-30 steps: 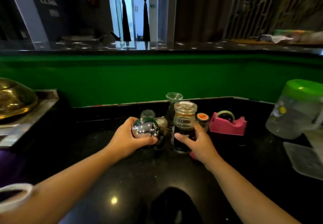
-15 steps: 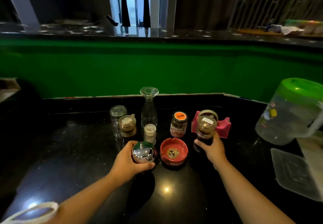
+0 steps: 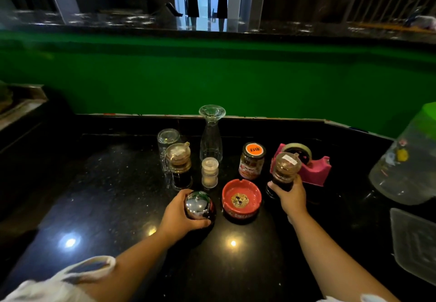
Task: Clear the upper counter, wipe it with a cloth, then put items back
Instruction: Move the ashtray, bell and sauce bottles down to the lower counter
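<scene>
My left hand [image 3: 179, 212] grips a round jar with a shiny chrome lid [image 3: 199, 205] on the black lower counter [image 3: 99, 198]. My right hand [image 3: 289, 196] holds a glass jar of dark liquid with a glass stopper [image 3: 285, 168] just right of a red ashtray [image 3: 241, 199]. Behind them stand a clear glass carafe [image 3: 211, 134], a small frosted shaker [image 3: 209, 172], another stoppered jar [image 3: 178, 165], an upturned glass [image 3: 168, 140] and a jam jar with an orange lid [image 3: 252, 160]. The upper counter [image 3: 306, 29] runs along the top, above the green wall.
A pink tape dispenser [image 3: 313, 167] sits behind my right hand. A clear jug with a green lid [image 3: 405, 157] and a clear plastic lid [image 3: 415, 242] lie at the right. A metal ledge [image 3: 21, 103] juts in at the left.
Both hands drew the two jars back toward me and lowered them to the lower counter beside the ashtray; the view tilted down.
</scene>
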A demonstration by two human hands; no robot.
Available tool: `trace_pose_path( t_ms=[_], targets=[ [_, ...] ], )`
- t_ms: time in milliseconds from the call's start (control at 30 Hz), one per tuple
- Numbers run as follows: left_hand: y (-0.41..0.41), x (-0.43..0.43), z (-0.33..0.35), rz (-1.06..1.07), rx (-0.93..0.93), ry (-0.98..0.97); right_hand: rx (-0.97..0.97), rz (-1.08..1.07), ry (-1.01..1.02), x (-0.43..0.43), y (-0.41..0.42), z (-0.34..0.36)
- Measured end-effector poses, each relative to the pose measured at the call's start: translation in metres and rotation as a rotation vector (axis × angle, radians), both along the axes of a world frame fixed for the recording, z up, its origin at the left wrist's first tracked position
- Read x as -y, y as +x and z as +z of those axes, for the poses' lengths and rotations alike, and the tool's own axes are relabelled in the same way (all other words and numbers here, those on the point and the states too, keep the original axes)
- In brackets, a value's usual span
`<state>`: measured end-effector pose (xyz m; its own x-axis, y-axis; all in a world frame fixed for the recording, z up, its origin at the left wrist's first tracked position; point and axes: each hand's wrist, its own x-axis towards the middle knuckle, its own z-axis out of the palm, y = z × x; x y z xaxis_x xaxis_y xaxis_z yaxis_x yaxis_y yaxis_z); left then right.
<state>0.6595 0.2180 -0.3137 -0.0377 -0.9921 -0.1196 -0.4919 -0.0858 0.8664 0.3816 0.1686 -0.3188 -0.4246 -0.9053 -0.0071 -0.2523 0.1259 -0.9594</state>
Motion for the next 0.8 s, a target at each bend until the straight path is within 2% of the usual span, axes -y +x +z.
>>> trace_pose_path(
  t_ms=[500,567,667,800],
  targets=[
    [-0.007,0.007,-0.017,0.044,-0.017,0.021,-0.049,-0.013,-0.048,0.001,0.006,-0.015],
    [-0.007,0.008,-0.018,0.041,-0.004,0.03,-0.082,-0.05,-0.015,-0.001,0.004,-0.024],
    [-0.007,0.008,-0.018,0.036,0.028,0.049,-0.023,-0.154,0.03,-0.014,0.008,-0.031],
    [0.003,-0.003,-0.009,0.036,0.022,0.078,-0.015,-0.193,-0.035,-0.05,0.036,-0.025]
  ],
)
